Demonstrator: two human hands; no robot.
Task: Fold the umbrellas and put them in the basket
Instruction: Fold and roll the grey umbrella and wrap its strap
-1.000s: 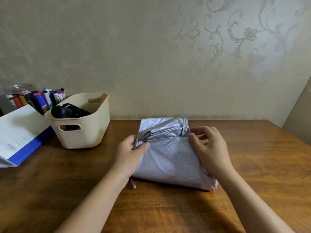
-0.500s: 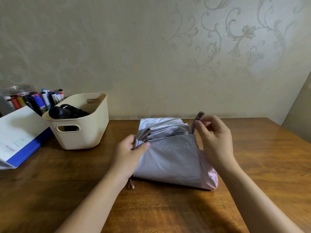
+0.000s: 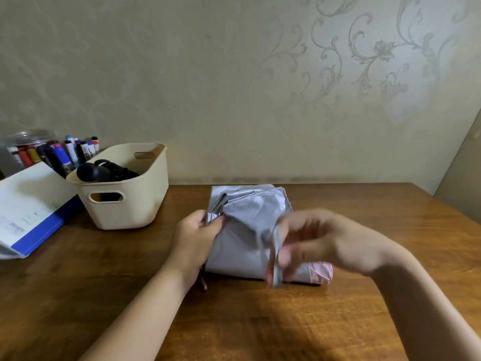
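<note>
A collapsed silver-grey umbrella with a pink edge lies on the wooden table, its canopy loose and bunched. My left hand grips the gathered folds at its left side. My right hand, blurred by motion, pinches a narrow rib tip or strap of the canopy over the umbrella's front middle. A cream plastic basket stands at the left, holding a folded black umbrella.
A blue and white folder lies slanted left of the basket. Behind it a clear jar with several markers stands by the wall. The table's right edge runs near a grey panel.
My right hand has swung from the umbrella's far right corner toward me and left, pulling the pinched piece across the canopy. My left hand has kept its grip in place.
</note>
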